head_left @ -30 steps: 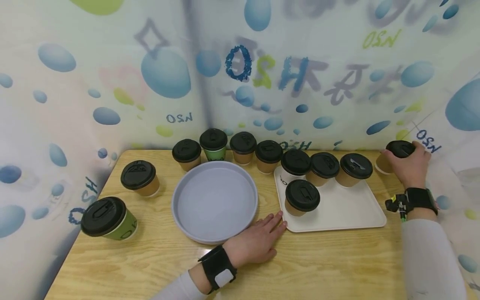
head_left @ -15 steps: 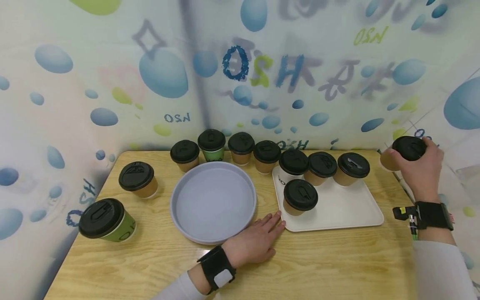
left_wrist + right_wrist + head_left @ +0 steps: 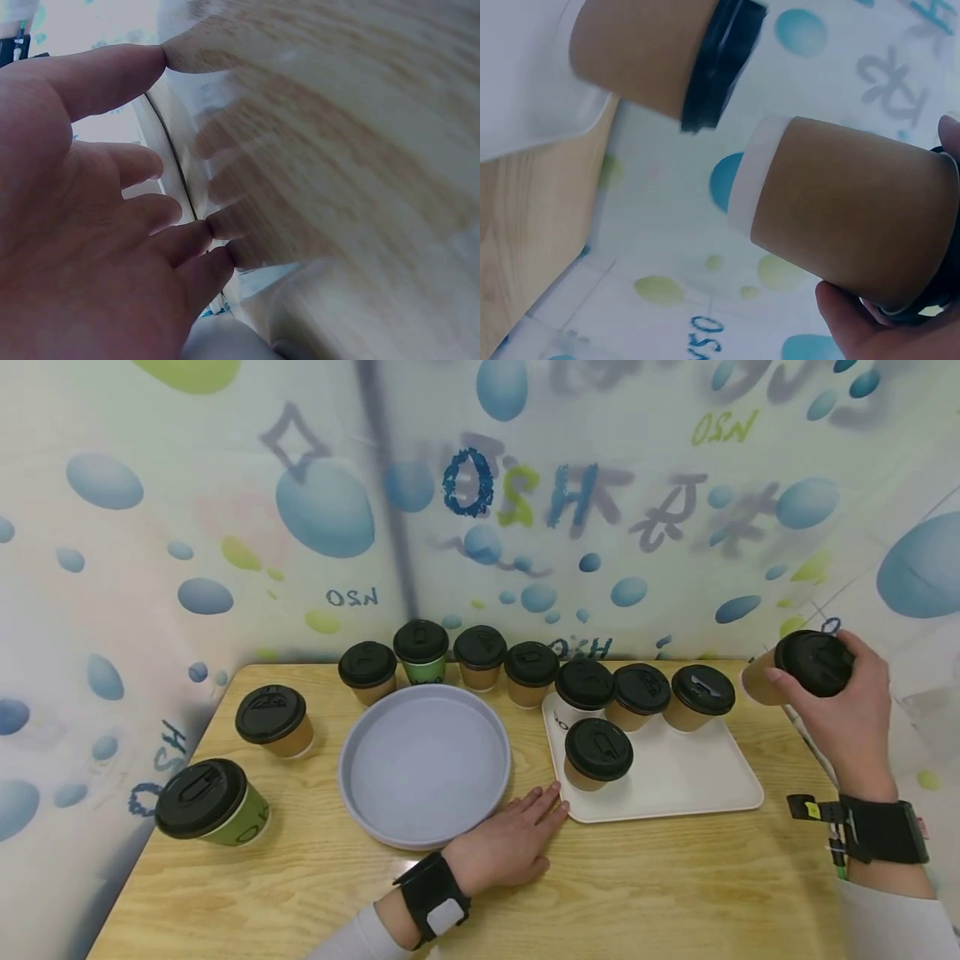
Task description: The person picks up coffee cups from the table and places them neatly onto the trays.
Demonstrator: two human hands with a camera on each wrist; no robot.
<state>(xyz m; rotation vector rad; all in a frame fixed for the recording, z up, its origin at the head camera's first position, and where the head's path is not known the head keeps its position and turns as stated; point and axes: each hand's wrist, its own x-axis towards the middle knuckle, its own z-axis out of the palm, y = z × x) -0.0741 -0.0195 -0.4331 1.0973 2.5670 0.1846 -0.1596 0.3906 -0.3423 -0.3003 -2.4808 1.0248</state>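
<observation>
Mirror-reversed "H2O" lettering [image 3: 517, 495] in blue and green spans the patterned backdrop [image 3: 423, 556]; smaller reversed copies appear in blue [image 3: 352, 597] and yellow-green [image 3: 724, 428]. Lettering [image 3: 248, 835] on the front-left green cup [image 3: 238, 818] is unclear.

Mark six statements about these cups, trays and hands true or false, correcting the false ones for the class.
1. The right hand holds a black-lidded cup. True.
2. The left hand grips a cup. False: its fingertips rest on the table.
3. The round tray lies between the nearest green cup and the white tray. True.
4. The front cup on the white tray is green. False: that front cup is brown.
5. The held cup touches the white tray. False: they are apart.
6. Every cup in view has a black lid. True.
</observation>
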